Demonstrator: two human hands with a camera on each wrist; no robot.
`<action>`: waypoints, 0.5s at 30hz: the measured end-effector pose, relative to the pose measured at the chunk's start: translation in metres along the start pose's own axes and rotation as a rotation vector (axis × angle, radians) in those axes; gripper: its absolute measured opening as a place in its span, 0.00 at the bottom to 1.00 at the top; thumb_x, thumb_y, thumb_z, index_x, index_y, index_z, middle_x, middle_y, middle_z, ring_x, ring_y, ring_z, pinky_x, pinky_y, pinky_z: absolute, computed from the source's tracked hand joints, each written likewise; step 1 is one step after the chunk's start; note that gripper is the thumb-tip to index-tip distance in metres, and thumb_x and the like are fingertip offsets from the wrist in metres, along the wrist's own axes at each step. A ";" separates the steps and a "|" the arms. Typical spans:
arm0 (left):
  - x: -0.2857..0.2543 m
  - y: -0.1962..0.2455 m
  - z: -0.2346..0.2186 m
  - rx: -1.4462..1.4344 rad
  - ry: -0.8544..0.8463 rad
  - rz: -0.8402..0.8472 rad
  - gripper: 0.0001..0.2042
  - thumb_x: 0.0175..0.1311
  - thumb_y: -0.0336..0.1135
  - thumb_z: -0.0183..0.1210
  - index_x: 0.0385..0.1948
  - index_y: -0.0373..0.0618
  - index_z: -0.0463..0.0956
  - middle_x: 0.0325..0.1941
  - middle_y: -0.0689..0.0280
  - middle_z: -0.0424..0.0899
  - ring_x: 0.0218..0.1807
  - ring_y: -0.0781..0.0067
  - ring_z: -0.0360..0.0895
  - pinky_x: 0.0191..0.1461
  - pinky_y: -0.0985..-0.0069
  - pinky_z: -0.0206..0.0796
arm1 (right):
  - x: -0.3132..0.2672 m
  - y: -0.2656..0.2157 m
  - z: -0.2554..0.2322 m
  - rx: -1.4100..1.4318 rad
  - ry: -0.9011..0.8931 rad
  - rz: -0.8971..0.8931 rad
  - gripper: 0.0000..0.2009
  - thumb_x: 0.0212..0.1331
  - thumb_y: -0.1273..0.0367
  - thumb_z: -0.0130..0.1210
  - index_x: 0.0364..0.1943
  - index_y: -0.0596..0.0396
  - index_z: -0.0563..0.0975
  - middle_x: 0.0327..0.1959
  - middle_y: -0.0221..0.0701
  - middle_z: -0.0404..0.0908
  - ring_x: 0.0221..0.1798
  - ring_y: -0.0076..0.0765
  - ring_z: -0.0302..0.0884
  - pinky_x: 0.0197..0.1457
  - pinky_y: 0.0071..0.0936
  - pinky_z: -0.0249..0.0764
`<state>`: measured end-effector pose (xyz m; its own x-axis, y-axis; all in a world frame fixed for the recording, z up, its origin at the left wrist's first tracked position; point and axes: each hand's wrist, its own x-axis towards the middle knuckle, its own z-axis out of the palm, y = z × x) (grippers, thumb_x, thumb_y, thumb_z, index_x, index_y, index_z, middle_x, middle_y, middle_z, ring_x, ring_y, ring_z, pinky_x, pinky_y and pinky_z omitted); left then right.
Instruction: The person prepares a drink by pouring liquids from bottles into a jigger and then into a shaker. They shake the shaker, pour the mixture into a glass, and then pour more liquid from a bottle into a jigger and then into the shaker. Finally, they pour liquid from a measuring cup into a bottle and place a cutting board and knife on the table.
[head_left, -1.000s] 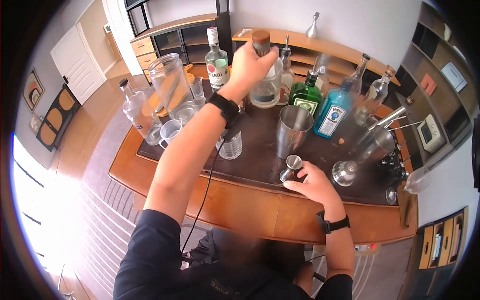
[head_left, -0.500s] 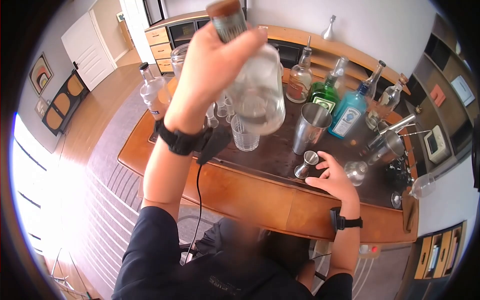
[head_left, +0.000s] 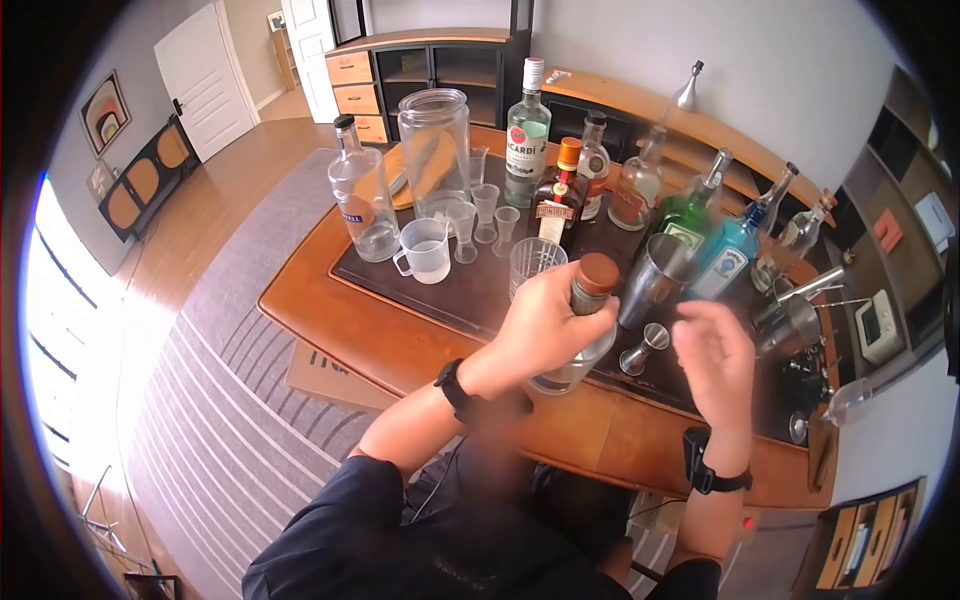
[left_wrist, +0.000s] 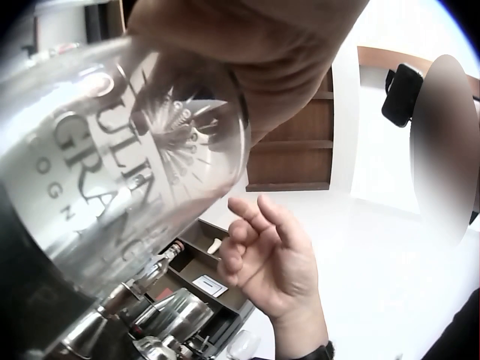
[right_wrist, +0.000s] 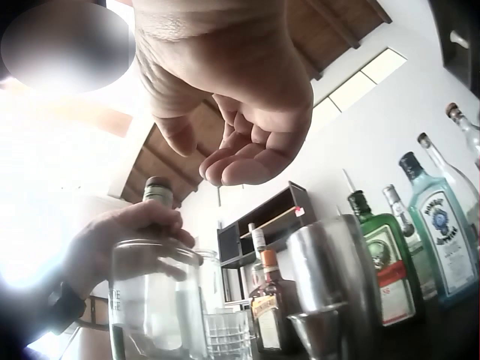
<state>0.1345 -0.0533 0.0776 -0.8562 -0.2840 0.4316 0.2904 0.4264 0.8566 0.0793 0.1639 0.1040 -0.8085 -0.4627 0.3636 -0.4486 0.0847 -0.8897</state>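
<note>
Clasping a clear glass cognac bottle (head_left: pixel 592 352) by the neck beneath its brown cap, a person's left hand (head_left: pixel 545 325) holds it roughly upright at the near edge of a tan-bordered table (head_left: pixel 400 350), beside a ribbed tumbler (head_left: pixel 535 262). The right hand (head_left: pixel 715 355), fingers relaxed and loosely bent, hovers near a steel jigger (head_left: pixel 645 350) and a shaker tin (head_left: pixel 655 280).

Brown table (head_left: pixel 400 345): bottles (head_left: pixel 527 150), jigger (head_left: pixel 643 352), steel cup (head_left: pixel 654 278), probably second cup (head_left: pixel 795 325) right.
</note>
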 end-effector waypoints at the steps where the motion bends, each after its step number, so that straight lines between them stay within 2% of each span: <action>1: 0.000 0.000 0.002 -0.005 0.002 0.007 0.10 0.62 0.37 0.67 0.36 0.40 0.80 0.33 0.64 0.86 0.37 0.73 0.83 0.44 0.71 0.75 | 0.004 -0.009 0.006 -0.163 -0.008 -0.101 0.09 0.65 0.71 0.64 0.46 0.58 0.80 0.26 0.23 0.81 0.30 0.14 0.76 0.35 0.18 0.71; 3: 0.002 0.002 0.006 -0.019 0.002 0.025 0.10 0.62 0.36 0.66 0.37 0.39 0.80 0.33 0.63 0.86 0.37 0.72 0.83 0.44 0.71 0.75 | 0.011 -0.020 0.025 -0.166 -0.022 -0.100 0.13 0.61 0.67 0.68 0.44 0.58 0.80 0.22 0.25 0.79 0.26 0.16 0.74 0.32 0.20 0.70; 6: 0.004 -0.001 0.011 0.011 -0.034 -0.002 0.12 0.57 0.34 0.66 0.42 0.41 0.81 0.37 0.53 0.86 0.42 0.51 0.85 0.45 0.62 0.75 | 0.024 -0.035 0.041 -0.321 -0.042 -0.131 0.18 0.56 0.60 0.71 0.43 0.57 0.80 0.19 0.28 0.76 0.22 0.22 0.74 0.28 0.22 0.70; 7: 0.005 -0.007 0.015 0.025 -0.015 0.056 0.12 0.56 0.31 0.65 0.41 0.41 0.80 0.37 0.54 0.85 0.41 0.51 0.84 0.44 0.62 0.75 | 0.027 -0.035 0.046 -0.396 -0.027 -0.246 0.15 0.59 0.65 0.71 0.43 0.58 0.80 0.18 0.21 0.72 0.22 0.11 0.68 0.24 0.17 0.62; 10: 0.007 -0.007 0.016 -0.027 -0.071 0.105 0.11 0.55 0.29 0.64 0.41 0.41 0.80 0.37 0.55 0.85 0.40 0.51 0.84 0.43 0.63 0.75 | 0.038 -0.038 0.057 -0.603 0.087 -0.430 0.17 0.57 0.61 0.72 0.39 0.57 0.79 0.17 0.25 0.71 0.20 0.17 0.69 0.23 0.22 0.63; 11: 0.009 -0.005 0.016 -0.032 -0.077 0.142 0.11 0.55 0.28 0.65 0.40 0.41 0.80 0.36 0.56 0.85 0.39 0.52 0.84 0.42 0.64 0.75 | 0.043 -0.031 0.061 -0.625 0.126 -0.463 0.18 0.57 0.57 0.72 0.34 0.56 0.76 0.17 0.30 0.70 0.18 0.29 0.70 0.22 0.29 0.64; 15: 0.007 -0.001 0.015 -0.061 -0.070 0.146 0.11 0.55 0.28 0.65 0.40 0.41 0.80 0.35 0.56 0.85 0.39 0.52 0.84 0.42 0.64 0.75 | 0.053 -0.033 0.058 -0.697 0.013 -0.503 0.19 0.59 0.57 0.69 0.33 0.56 0.74 0.20 0.34 0.73 0.21 0.40 0.72 0.25 0.34 0.67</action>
<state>0.1223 -0.0428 0.0758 -0.8301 -0.1613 0.5337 0.4374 0.4052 0.8028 0.0733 0.0854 0.1362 -0.4534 -0.5809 0.6760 -0.8828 0.3974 -0.2506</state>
